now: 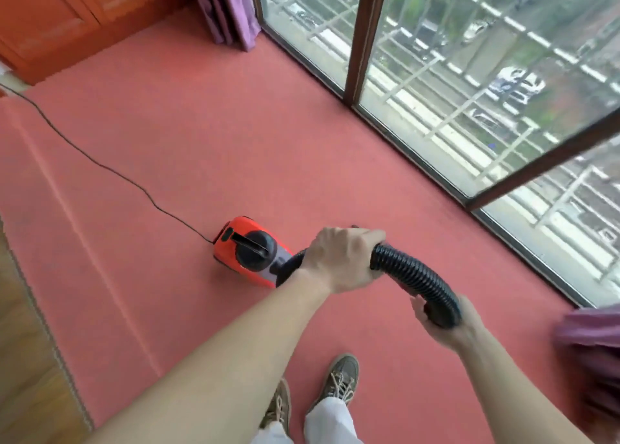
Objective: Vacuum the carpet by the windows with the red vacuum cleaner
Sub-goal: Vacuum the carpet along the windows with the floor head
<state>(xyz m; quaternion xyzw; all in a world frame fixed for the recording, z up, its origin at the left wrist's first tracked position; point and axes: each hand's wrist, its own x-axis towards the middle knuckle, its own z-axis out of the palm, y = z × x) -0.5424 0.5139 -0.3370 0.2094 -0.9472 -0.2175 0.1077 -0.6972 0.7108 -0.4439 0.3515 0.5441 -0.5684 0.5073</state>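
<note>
Forearms (235,359) come in from the bottom: left hand (339,259) wrapped round the black hose (416,276), right hand (466,323) gripping its far end. Red vacuum cleaner (248,249) sits mid-frame on the carpet (201,125), windows (469,74) upper right. No nozzle on the floor yet, so vacuuming looks barely started.
</note>
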